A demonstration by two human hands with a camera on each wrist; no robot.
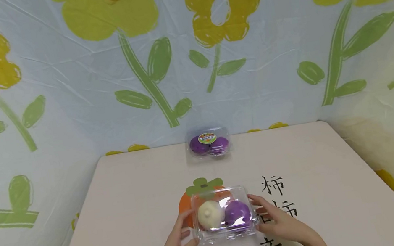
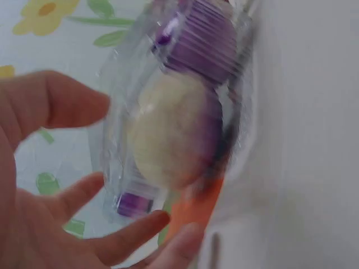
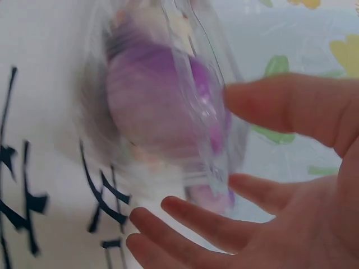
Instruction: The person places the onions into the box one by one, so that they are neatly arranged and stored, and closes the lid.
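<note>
A clear plastic clamshell box (image 1: pixel 224 234) is between my two hands, over the orange persimmon print. Inside it are a cream-white round thing (image 1: pixel 210 215) with a small nub and a purple round thing (image 1: pixel 238 213). My left hand (image 1: pixel 177 245) is at the box's left end, fingers spread loosely, thumb near the front corner. On the right end, fingertips of my right hand (image 1: pixel 282 221) meet the plastic, also with fairly straight fingers. Both wrist views blur the box (image 2: pixel 115 140); its exact contact with the left fingertips is unclear.
Another clear box (image 1: pixel 224 131), with purple round things and a colourful oval label (image 1: pixel 207 138), stands at the table's back edge. The pale tabletop (image 1: pixel 131 192) bears black Chinese characters (image 1: pixel 273 185). Flower-printed cloth (image 1: pixel 275 85) surrounds the back and sides.
</note>
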